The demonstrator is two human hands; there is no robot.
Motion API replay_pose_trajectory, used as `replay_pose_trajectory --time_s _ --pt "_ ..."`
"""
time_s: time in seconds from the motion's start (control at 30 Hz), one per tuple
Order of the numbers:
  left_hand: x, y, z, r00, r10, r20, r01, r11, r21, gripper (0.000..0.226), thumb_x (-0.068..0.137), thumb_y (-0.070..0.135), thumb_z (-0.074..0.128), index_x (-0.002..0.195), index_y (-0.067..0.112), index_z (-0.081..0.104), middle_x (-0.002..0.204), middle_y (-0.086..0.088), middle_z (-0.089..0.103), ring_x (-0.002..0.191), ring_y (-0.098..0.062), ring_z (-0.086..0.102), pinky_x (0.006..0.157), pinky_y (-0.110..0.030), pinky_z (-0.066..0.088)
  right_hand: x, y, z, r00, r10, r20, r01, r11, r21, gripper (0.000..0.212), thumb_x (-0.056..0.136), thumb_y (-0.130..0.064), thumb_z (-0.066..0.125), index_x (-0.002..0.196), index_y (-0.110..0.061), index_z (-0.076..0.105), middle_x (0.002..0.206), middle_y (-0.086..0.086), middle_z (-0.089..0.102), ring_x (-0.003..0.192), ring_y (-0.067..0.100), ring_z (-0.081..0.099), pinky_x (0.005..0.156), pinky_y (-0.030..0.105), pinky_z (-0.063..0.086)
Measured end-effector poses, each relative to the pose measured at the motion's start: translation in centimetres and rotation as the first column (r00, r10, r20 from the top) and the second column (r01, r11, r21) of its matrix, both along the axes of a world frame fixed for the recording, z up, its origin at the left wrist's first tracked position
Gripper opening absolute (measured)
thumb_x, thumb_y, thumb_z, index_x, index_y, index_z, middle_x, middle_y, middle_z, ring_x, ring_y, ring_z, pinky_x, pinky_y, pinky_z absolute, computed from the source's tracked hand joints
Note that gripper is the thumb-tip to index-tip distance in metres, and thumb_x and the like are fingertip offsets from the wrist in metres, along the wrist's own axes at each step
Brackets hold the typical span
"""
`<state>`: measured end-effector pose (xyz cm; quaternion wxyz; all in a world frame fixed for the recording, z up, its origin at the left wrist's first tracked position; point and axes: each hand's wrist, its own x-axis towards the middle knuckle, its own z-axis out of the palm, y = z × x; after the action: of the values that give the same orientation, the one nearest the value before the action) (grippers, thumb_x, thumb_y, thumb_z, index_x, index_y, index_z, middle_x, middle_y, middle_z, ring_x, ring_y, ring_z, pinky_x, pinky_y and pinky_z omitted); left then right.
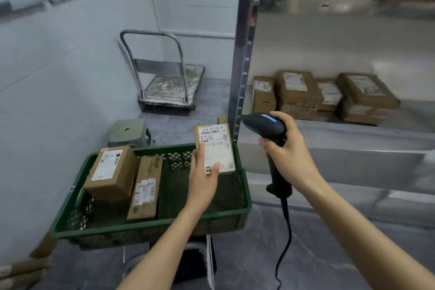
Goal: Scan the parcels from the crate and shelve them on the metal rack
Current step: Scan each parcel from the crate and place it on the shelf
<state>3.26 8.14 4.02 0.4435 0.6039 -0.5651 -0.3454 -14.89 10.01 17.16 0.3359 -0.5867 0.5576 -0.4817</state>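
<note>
Green plastic crate [150,228] sits in front of me with two cardboard parcels [110,169] leaning in its left half, and I hold a third, a small labelled parcel [215,148], upright above the crate's far right corner. My left hand [203,179] pinches it from below, thumb along its left edge and a fingertip over the bottom of the shipping label, so the barcodes at the top of the label face me uncovered. My right hand [286,150] is wrapped tight round the grip of the black barcode scanner [266,123], whose head sits just to the right of the parcel and points left towards it. Its cable [286,231] hangs down beside my forearm. I judge this to be the scanning step for this one parcel, with the two in the crate yet to come; whether the read has registered I cannot tell. The next move, as I see it, calls for turning the scanner's window square onto the top barcode, or tilting the label to meet it, while my fingers stay low and off the bars. After that the parcel has to travel right, past the upright of the metal rack [244,54], to the shelf where a cluster of shelved parcels [299,92] already lies, and be set down beside them without knocking the stack.
</note>
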Motion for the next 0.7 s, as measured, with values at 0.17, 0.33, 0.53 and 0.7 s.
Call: replay_pose_trajectory --time_s 0.17,0.33,0.53,0.7 --pt "-9.2 2.3 2.5 0.998 -0.058 0.026 0.059 0.997 -0.047 0.067 0.097 0.028 0.051 0.152 0.029 0.013 0.158 -0.007 0.016 0.144 -0.022 0.02 0.115 -0.043 0.025 -8.6 4.0 1.7 0.997 -0.071 0.014 0.071 0.997 -0.033 0.049 0.087 -0.007 0.062 0.127 -0.032 0.046 0.109 -0.014 0.059 0.088 0.001 0.058 0.078 0.023 0.047" --pt "-18.9 4.5 4.2 0.993 -0.12 0.018 0.121 0.983 -0.138 0.067 0.098 0.024 0.052 0.152 0.025 0.013 0.157 0.002 0.018 0.133 0.002 0.022 0.106 -0.01 0.02 -17.6 7.8 3.3 0.993 -0.12 0.007 0.12 0.991 -0.064 0.048 0.087 -0.008 0.062 0.125 -0.034 0.046 0.103 -0.018 0.059 0.081 0.0 0.058 0.075 0.022 0.046" --pt "-29.3 5.9 5.8 0.988 -0.151 0.001 0.15 0.976 -0.161 0.069 0.096 0.02 0.052 0.152 0.027 0.013 0.154 0.001 0.024 0.126 0.0 0.026 0.103 -0.02 0.024 -27.2 10.8 5.1 0.981 -0.192 0.021 0.193 0.975 -0.107 0.048 0.086 -0.004 0.061 0.123 -0.032 0.048 0.1 -0.014 0.061 0.078 0.005 0.057 0.077 0.026 0.048" --pt "-36.3 6.0 7.5 0.977 -0.213 -0.011 0.207 0.958 -0.2 0.069 0.096 0.019 0.052 0.151 0.031 0.012 0.153 0.003 0.024 0.127 -0.001 0.029 0.103 -0.022 0.027 -33.5 12.0 6.0 0.966 -0.259 0.024 0.26 0.958 -0.125 0.049 0.086 -0.006 0.061 0.122 -0.036 0.048 0.097 -0.016 0.061 0.074 0.005 0.058 0.073 0.028 0.05"
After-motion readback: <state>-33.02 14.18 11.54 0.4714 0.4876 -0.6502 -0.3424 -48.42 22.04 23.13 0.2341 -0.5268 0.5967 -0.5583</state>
